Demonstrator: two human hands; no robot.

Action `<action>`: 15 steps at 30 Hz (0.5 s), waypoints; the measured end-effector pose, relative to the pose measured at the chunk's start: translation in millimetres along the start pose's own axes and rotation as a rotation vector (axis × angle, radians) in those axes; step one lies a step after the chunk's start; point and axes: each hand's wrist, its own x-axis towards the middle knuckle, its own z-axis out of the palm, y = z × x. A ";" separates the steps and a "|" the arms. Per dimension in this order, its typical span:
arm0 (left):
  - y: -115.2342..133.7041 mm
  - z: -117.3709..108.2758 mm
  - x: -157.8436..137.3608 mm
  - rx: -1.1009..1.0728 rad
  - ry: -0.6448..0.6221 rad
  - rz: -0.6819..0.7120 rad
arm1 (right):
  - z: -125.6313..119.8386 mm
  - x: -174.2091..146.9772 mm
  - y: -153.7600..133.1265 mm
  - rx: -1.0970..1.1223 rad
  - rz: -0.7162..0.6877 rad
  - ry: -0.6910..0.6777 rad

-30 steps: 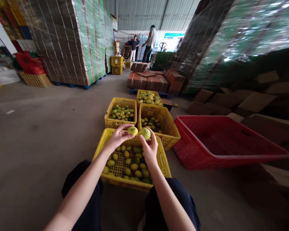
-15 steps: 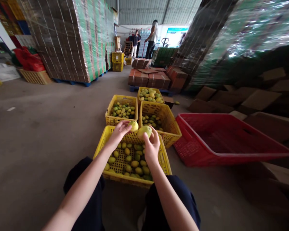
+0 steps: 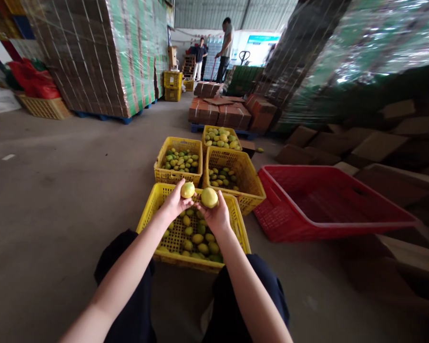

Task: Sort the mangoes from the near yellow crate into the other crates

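Note:
My left hand holds a small yellow-green mango between thumb and fingers. In my right hand rests a paler, rounder-looking mango, cupped with the fingers beneath it. The two hands are close together, fingertips nearly meeting, above the far part of a yellow crate. Loose green and yellow mangoes lie on the slotted bottom of this crate, between my knees. My forearms and hands hide part of its contents.
Behind stand more yellow crates with mangoes: one left, one right, one farther back. A large red crate is at right, beside loose cardboard. Wrapped pallet stacks flank the aisle. People stand at the back.
Both mangoes have been turned in my hands, and my right hand has rolled to a palm-up hold. My hands have drawn nearer each other. The view has shifted slightly.

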 end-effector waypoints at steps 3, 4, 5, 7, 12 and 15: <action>-2.8 -5.8 5.2 -0.096 0.061 -0.082 | -2.3 1.1 -0.6 0.021 0.103 0.025; -3.8 -7.8 7.2 -0.133 0.078 -0.106 | -3.3 2.3 -0.3 0.027 0.129 0.042; -4.8 -9.4 9.2 -0.163 0.094 -0.124 | -4.2 3.6 0.3 0.033 0.147 0.062; -6.6 -11.4 12.6 -0.201 0.120 -0.145 | -5.4 6.3 2.3 0.034 0.159 0.097; -10.2 -7.0 15.9 -0.124 0.165 -0.114 | -4.7 8.3 9.5 -0.070 0.027 0.091; -10.7 -3.8 12.1 0.014 0.076 0.124 | -4.0 4.1 11.3 -0.292 -0.401 0.101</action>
